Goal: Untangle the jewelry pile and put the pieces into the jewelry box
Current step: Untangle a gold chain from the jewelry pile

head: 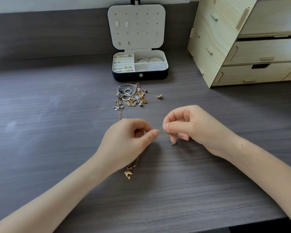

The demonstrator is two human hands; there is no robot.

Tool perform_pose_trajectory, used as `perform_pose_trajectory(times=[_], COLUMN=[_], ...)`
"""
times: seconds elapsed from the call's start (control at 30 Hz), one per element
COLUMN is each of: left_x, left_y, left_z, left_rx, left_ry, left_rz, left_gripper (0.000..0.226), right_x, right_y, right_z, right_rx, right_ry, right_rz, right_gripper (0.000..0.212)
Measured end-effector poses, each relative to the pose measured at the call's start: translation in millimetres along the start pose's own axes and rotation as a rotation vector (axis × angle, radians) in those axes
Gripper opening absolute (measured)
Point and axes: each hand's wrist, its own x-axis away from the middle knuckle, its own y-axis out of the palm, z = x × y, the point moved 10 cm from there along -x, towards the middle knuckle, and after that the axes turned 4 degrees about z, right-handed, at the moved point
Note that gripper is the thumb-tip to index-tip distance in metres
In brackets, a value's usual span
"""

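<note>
A: Where does everything sit, big things first?

B: A dark worktop (57, 148) carries it all, with a pale wooden drawer unit (252, 52) at the far right. The jewelry box (124, 77) stands open at the far middle with its lid up, and bracelets and small earrings are already in its trays. Just in front of it lies the jewelry pile (130, 96), a knot of rings, charms and chains. One loose gold earring (158, 96) lies just beside it on the right.

A: And the hands?

B: Both meet on the near side of the pile. The left grip (126, 145) pinches a fine gold chain (136, 162) between thumb and forefinger. The right grip (195, 130) pinches the other side of a tiny gold tangle (160, 131) that sits between the two sets of fingertips. The chain drops under the left palm to a dolphin pendant (128, 174) lying on the worktop. A strand also seems to lead from behind the left grip back to the pile. A small silver bit (173, 143) hangs below the right fingers; I cannot tell what it is.

A: How would you work the knot?

B: Gently. I'd hold the pinches close to the tangle and push slack into it rather than pull the sides apart. Tension would likely tighten it, and a chain this thin could kink or snap. Roll it loose, find the loop, then feed the shorter end through. Free the strand from the pile too, or dragging it will stir everything up.
</note>
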Motion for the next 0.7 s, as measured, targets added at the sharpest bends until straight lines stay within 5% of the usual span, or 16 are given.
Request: perform_pose_trajectory(times=[0.23, 0.7], left_x=[2.0, 3.4], left_y=[15.0, 16.2], left_z=[3.8, 5.1], left_rx=[0.319, 0.498], left_ry=[-0.068, -0.084], left_rz=[-0.136, -0.181], left_gripper=[0.020, 0.015], right_x=[-1.1, -0.7], right_y=[-0.4, 0.1], right_z=[1.2, 0.3], right_rx=[-0.002, 0.004], right_ry=[0.003, -0.005], right_rz=[0.010, -0.016], right_gripper=[0.020, 0.017])
